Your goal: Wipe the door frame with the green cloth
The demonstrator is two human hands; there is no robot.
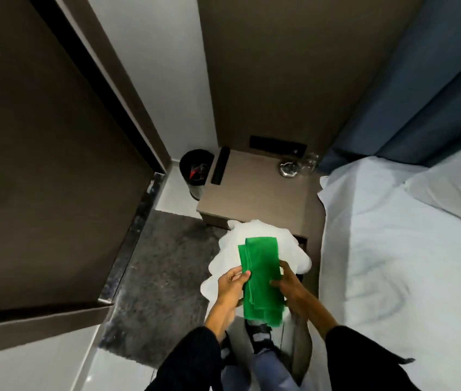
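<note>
The green cloth [260, 277] is folded into a long strip and held in front of me at waist height. My left hand [230, 286] pinches its left edge with thumb and fingers. My right hand [288, 286] grips its right side. The dark brown door [40, 165] stands at the left, and its dark door frame [105, 77] runs diagonally from the top left down to the floor. Both hands are well to the right of the frame and apart from it.
A white bundle of fabric [235, 249] lies below the cloth. Behind it is a brown bedside table [257, 190] with a remote [219, 166] and an ashtray [288, 167]. A black bin [195, 167] stands by the wall. A grey mat [164, 272] covers the floor; the bed [393, 249] fills the right.
</note>
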